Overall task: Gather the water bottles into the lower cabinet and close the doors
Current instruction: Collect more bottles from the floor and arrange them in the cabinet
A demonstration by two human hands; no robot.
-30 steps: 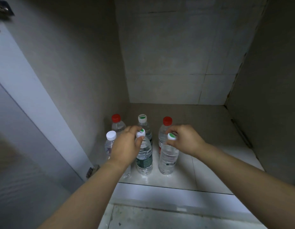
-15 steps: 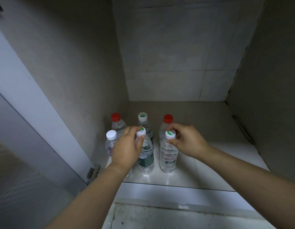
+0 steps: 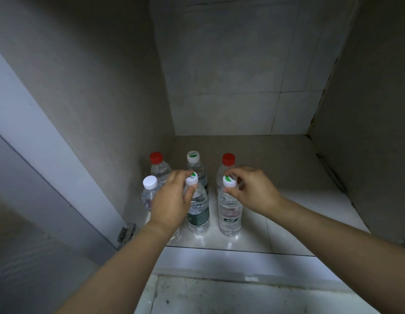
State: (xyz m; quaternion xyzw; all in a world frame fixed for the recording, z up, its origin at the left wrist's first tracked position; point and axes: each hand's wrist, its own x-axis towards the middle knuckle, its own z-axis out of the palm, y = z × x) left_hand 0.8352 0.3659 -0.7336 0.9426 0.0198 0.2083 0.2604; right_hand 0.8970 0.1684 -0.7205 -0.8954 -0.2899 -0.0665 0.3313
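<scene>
Bottles: six clear plastic water bottles, all upright on the cabinet floor (image 3: 287, 214), two rows of three near its left wall.
Back row: red cap (image 3: 156, 157), white-green cap (image 3: 193, 156), red cap (image 3: 228, 159).
Front row: plain white cap (image 3: 150, 182); dark green label (image 3: 198, 214); pale label (image 3: 230, 211).
Contact: my left hand (image 3: 172, 205) pinches the green-label bottle's cap, my right hand (image 3: 253, 189) the pale-label bottle's cap.
Door: left door (image 3: 38, 137) stands open.

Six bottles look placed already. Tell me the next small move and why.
Probably let go of both caps and draw the hands back. The left hand and right hand pinch the front bottles, which stand upright on the cabinet floor; the left door is open.
</scene>
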